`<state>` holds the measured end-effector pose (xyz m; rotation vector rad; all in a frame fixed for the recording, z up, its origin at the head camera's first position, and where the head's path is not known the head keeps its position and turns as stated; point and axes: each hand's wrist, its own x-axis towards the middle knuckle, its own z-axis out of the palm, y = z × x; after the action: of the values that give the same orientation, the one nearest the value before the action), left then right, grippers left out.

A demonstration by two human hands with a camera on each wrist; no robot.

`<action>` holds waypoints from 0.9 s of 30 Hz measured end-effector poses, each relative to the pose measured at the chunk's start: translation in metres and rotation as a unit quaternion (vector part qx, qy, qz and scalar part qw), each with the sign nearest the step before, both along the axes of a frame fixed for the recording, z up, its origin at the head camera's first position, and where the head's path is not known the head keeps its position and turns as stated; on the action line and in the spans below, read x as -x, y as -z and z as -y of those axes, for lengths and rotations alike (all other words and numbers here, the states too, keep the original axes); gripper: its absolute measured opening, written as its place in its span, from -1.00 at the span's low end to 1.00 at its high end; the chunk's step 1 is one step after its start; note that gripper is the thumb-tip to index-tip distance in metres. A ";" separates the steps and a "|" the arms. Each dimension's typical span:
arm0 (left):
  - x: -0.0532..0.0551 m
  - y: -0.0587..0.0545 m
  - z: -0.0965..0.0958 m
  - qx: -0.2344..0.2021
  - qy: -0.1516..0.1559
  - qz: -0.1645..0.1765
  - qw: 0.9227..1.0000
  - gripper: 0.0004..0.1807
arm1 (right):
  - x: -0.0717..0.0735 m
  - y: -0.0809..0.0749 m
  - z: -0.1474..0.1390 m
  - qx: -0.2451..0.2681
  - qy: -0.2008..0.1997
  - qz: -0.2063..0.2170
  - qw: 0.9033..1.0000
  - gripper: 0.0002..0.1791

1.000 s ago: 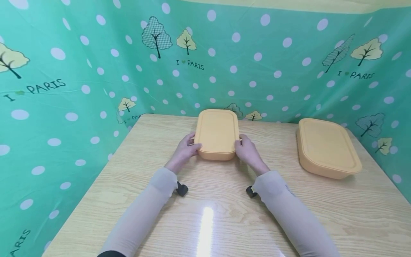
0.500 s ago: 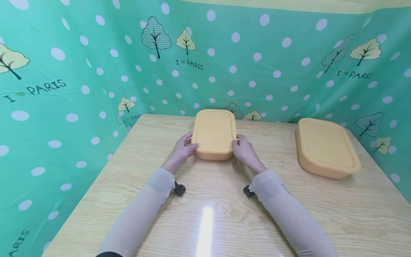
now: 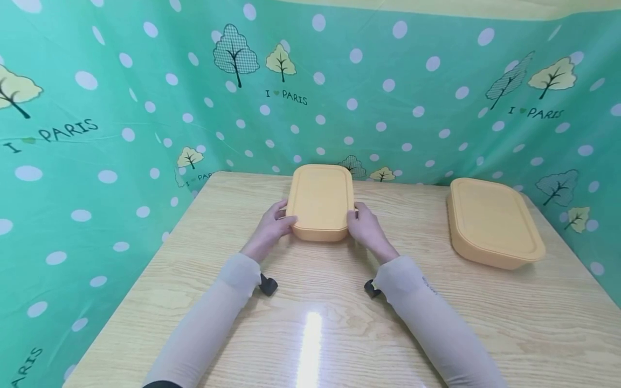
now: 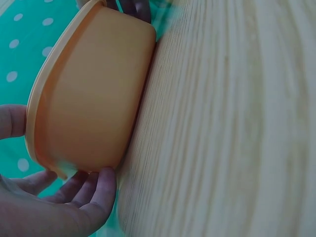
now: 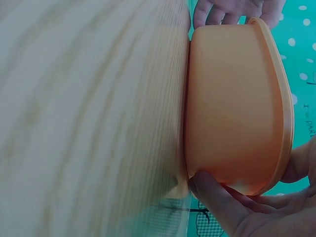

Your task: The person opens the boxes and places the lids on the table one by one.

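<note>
A yellow-orange lidded food box sits at the back middle of the table in the head view. My left hand grips its left side, thumb at the lid's edge and fingers spread along the wall. On the opposite side my right hand holds it the same way. In the left wrist view, the fingertips press the lower wall of the food box. From the right wrist, the base of the food box shows right at the tabletop, with a finger low by its bottom edge.
A second, larger yellow-orange lidded box stands on the wooden table at the right. Behind and to the left hangs a green dotted cloth with printed trees. Black straps are at my wrists.
Both hands have slid the food box a little to the left, keeping their grip on its sides. The larger box at the right stays where it was.
</note>
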<state>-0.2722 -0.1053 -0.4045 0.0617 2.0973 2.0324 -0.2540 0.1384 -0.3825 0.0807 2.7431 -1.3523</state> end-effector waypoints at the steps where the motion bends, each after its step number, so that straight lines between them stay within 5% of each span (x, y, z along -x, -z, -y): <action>1: 0.000 0.000 0.001 0.000 0.000 -0.001 1.000 -0.22 | 0.000 0.000 0.001 0.000 0.000 -0.001 1.000 -0.40; 27: 0.004 0.001 0.009 0.012 -0.010 0.006 1.000 -0.22 | 0.003 0.002 0.011 0.004 0.007 -0.003 1.000 -0.39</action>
<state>-0.2764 -0.1147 -0.4052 0.0257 2.1232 2.0128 -0.2570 0.1274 -0.3847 0.0957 2.7463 -1.3691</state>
